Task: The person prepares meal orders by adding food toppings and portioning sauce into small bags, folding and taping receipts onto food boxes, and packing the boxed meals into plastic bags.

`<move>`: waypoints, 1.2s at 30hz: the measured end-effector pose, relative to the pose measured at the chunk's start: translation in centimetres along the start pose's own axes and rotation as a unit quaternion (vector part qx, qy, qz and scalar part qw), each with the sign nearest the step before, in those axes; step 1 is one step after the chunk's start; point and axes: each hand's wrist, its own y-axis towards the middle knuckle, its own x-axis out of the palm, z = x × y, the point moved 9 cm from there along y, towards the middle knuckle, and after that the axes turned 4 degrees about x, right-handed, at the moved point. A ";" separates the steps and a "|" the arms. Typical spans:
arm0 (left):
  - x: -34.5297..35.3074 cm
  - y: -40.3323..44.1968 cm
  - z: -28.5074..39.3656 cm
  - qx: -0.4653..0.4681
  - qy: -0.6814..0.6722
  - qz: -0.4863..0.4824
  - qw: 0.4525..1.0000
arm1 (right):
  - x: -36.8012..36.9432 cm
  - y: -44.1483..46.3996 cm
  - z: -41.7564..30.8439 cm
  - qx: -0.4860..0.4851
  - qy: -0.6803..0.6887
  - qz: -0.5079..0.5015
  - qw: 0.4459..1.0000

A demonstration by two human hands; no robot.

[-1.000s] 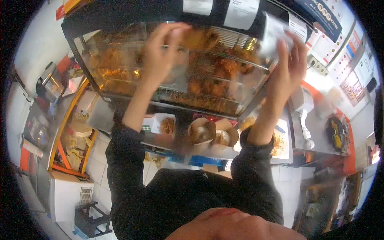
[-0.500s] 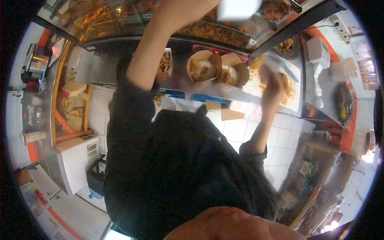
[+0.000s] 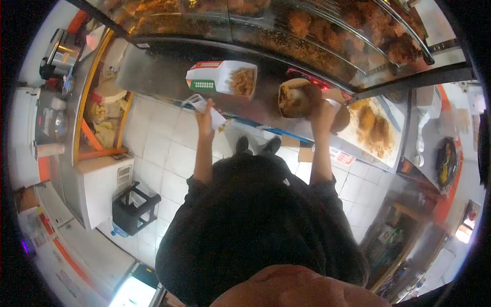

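Observation:
My left hand [image 3: 205, 120] is closed around a white paper piece [image 3: 219, 121] with grey print, perhaps a folded sleeve or packet, just in front of the counter. My right hand [image 3: 323, 115] is over the brown paper boxes, its fingers blurred and partly hidden. A small white piece [image 3: 334, 103] shows beside it; I cannot tell whether it is held. One brown paper box [image 3: 295, 108] contains rice and fried pieces. The other brown box [image 3: 341, 120] is mostly covered by my right hand. A white, red and green printed carton [image 3: 209, 78] with chopped fried pieces lies to the left.
A white board [image 3: 391, 153] with breaded pieces, crumbs and a blue-handled utensil lies at the right. Behind the counter [image 3: 153, 69] stands a glass display case [image 3: 276, 38] of fried food. A black stool [image 3: 135, 210] stands on the tiled floor at the left.
My left hand has come down from the display case with the white paper piece. My right hand has moved left from the board to the boxes. The camera view has shifted.

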 end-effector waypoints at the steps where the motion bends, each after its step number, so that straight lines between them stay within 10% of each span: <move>1: 1.6 0.1 -0.3 0.006 0.005 -0.011 1.000 | -0.4 -0.5 0.1 -0.047 0.012 0.023 0.999; 5: 4.9 1.5 0.2 -0.008 0.102 -0.013 0.995 | -3.0 -3.2 0.2 -0.115 0.079 0.149 0.979; 7: 2.0 5.3 -5.3 -0.010 0.104 0.013 0.994 | 0.8 -2.5 4.1 0.134 0.014 -0.115 0.984; 9: 2.3 4.8 -4.0 -0.014 0.130 0.046 0.990 | -2.0 -5.9 3.2 -0.005 0.006 0.202 0.979; 15: -0.6 5.5 0.1 0.125 0.364 0.133 0.913 | -9.8 -7.4 0.3 0.088 0.060 0.157 0.982; 25: 1.5 -4.3 1.3 0.194 0.216 -0.098 0.952 | -22.8 -16.9 4.9 0.231 0.187 0.095 0.950; 28: 1.7 -7.7 -2.0 0.080 0.380 -0.019 0.921 | -24.2 -21.8 8.7 0.260 0.196 0.095 0.941; 36: 22.2 -26.6 -12.9 0.048 0.240 -0.220 0.944 | -31.1 -35.5 24.6 0.340 0.153 0.190 0.908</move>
